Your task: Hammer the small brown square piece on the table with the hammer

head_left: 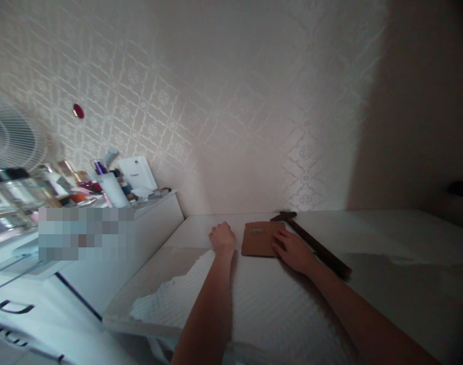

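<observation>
A square piece of brown cardboard (pixel 260 243) lies on the white tabletop between my hands. Near its upper middle sits a short row of small silvery bits (pixel 256 231), too small to name for certain. My right hand (pixel 292 251) rests on the cardboard's right edge, fingers spread and touching its top. Left of the cardboard and apart from it, my left hand (pixel 222 237) is on the table with curled fingers; whatever may be inside them is hidden. Just beyond my right hand lies a hammer (pixel 320 248), its dark head toward the wall and its wooden handle slanting toward me.
White textured paper or cloth (pixel 269 304) covers the table under my forearms. A patterned wall (pixel 231 111) rises behind. At left, a white cabinet (pixel 151 228) carries bottles (pixel 112 185), a white box (pixel 138 172) and other small items. A fan (pixel 11 129) stands at far left.
</observation>
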A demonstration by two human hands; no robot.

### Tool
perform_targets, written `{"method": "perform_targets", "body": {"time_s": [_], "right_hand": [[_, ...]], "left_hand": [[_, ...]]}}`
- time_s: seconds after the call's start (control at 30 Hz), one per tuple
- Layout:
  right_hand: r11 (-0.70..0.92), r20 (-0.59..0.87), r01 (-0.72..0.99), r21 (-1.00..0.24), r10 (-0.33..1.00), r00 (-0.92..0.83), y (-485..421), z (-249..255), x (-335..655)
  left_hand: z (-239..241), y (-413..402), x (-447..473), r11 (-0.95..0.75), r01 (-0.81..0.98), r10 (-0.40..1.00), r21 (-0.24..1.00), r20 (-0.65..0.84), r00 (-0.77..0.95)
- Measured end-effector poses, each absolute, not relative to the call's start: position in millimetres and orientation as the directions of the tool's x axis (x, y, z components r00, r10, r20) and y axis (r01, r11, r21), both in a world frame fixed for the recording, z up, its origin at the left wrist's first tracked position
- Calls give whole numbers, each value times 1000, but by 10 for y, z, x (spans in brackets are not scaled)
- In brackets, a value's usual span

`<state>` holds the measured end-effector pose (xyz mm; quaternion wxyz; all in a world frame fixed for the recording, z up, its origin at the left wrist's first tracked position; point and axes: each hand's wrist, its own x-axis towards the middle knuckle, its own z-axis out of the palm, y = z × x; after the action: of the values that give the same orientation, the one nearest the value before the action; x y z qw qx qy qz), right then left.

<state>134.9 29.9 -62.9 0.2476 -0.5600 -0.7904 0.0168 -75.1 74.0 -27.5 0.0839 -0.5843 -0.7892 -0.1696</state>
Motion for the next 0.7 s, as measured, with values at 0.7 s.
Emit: {"method": "perform_targets", "body": {"time_s": [0.7], "right_hand": [[412,305,853,-321,897,-318,248,-554,1329]], "left_hand": [[-303,811,-386,-330,796,933,507,302,195]]}}
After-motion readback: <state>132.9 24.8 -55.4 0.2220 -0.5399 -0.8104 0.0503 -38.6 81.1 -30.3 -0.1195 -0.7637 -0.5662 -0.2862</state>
